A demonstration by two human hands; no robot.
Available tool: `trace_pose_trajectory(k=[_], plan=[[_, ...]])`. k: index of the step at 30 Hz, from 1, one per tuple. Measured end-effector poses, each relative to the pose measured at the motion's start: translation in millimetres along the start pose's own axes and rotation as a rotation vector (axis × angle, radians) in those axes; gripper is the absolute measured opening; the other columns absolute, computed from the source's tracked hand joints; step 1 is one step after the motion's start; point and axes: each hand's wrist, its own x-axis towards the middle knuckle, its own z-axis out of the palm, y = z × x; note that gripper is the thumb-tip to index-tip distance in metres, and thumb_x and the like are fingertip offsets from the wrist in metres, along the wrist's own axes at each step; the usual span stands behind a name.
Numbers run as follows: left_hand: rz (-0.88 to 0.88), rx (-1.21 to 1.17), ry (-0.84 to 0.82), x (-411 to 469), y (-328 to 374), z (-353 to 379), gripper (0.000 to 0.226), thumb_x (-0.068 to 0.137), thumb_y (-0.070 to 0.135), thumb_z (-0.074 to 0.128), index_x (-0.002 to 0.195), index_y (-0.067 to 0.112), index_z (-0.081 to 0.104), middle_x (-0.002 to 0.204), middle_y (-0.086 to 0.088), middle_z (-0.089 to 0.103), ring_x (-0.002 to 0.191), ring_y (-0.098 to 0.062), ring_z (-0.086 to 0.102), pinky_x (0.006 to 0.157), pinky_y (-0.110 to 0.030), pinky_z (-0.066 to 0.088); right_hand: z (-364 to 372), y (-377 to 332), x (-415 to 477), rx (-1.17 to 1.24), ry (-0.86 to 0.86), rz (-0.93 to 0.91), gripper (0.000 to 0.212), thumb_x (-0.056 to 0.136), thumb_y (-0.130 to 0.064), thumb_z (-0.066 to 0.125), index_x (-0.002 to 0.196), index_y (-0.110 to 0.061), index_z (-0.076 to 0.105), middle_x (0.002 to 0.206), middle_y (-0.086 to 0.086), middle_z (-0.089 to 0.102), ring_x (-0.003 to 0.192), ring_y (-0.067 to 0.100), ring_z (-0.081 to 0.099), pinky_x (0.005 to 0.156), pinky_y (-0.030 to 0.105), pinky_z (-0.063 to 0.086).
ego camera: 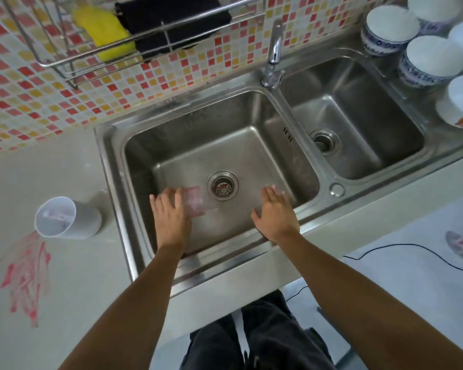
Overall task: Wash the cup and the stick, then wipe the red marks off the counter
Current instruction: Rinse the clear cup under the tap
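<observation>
A clear, pink-tinted cup [198,202] is in the left sink basin [171,145] beside the drain [222,185]. It is blurred, and my left hand [170,216] grips it from the left with the fingers stretched along its side. My right hand [275,213] hovers open over the basin's front right, fingers spread, holding nothing. A white cup [67,218] lies on its side on the counter left of the sink, with a thin stick [54,215] inside it. Red marks [27,276] smear the counter in front of that cup.
The faucet [274,53] stands behind, between the two basins. A wire rack [64,62] on the tiled wall holds a yellow cloth [104,36] and a black cloth [171,20]. Several white bowls [433,60] sit right of the right basin [358,124]. A black cable [412,249] crosses the floor.
</observation>
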Motion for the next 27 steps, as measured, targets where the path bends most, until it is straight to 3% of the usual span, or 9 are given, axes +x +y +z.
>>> trace_pose_trajectory(k=[4,9,13,18,21,24,27], plan=[[0.048,0.158,0.018,6.5,6.5,-3.9,0.069,0.067,-0.010,0.067,0.130,0.006,0.044,0.125,-0.023,0.047,0.118,-0.039,0.043,0.118,-0.057,0.016,-1.2,0.9,0.2,-0.002,-0.027,-0.009,0.070,0.095,-0.040,0.040,0.152,-0.004,0.019,0.159,0.014,0.022,0.149,0.024,0.012,0.120,0.037,0.000],[0.222,0.352,0.009,15.2,10.1,-10.1,0.074,0.062,-0.006,0.073,0.130,0.004,0.046,0.125,-0.025,0.047,0.116,-0.043,0.046,0.120,-0.049,0.001,-1.0,0.0,-0.5,-0.001,-0.029,-0.021,0.069,0.095,-0.038,0.040,0.151,-0.002,0.021,0.158,0.015,0.024,0.148,0.024,0.013,0.121,0.038,0.001],[0.203,0.440,-0.039,17.4,15.2,-16.1,0.084,0.058,-0.001,0.078,0.134,0.005,0.043,0.128,-0.023,0.041,0.119,-0.042,0.044,0.119,-0.047,-0.004,-0.2,0.9,-0.3,-0.001,-0.033,-0.033,0.069,0.094,-0.038,0.040,0.150,-0.002,0.023,0.157,0.016,0.027,0.148,0.024,0.016,0.122,0.040,0.003],[0.102,0.377,0.007,16.3,17.5,-18.7,0.074,0.064,-0.005,0.072,0.132,0.004,0.045,0.125,-0.026,0.049,0.119,-0.044,0.047,0.120,-0.049,-0.002,0.1,2.7,-0.1,0.038,-0.039,-0.048,0.067,0.093,-0.036,0.042,0.149,-0.003,0.025,0.156,0.014,0.028,0.148,0.023,0.016,0.120,0.039,0.004],[-0.011,0.280,0.038,19.2,23.9,-22.5,0.062,0.071,0.002,0.072,0.128,0.005,0.047,0.122,-0.023,0.053,0.115,-0.040,0.051,0.118,-0.057,0.014,-4.6,4.4,-2.2,0.071,-0.058,-0.079,0.067,0.095,-0.036,0.044,0.150,-0.005,0.024,0.157,0.012,0.028,0.147,0.022,0.018,0.120,0.039,0.005],[-0.105,0.183,0.048,25.3,36.0,-29.9,0.059,0.072,0.015,0.076,0.124,0.006,0.050,0.120,-0.019,0.054,0.108,-0.036,0.059,0.112,-0.064,0.021,-18.6,6.8,2.6,0.297,-0.051,-0.039,0.064,0.095,-0.033,0.051,0.149,-0.006,0.029,0.155,0.011,0.033,0.144,0.024,0.027,0.120,0.038,0.018],[-0.155,0.102,0.044,41.2,49.7,-37.1,0.070,0.063,0.032,0.083,0.121,0.007,0.053,0.115,-0.018,0.054,0.103,-0.037,0.060,0.108,-0.069,0.021,-51.4,19.0,32.5,0.476,0.003,0.030,0.063,0.096,-0.031,0.054,0.151,-0.010,0.029,0.157,0.008,0.029,0.144,0.024,0.027,0.116,0.034,0.023]])
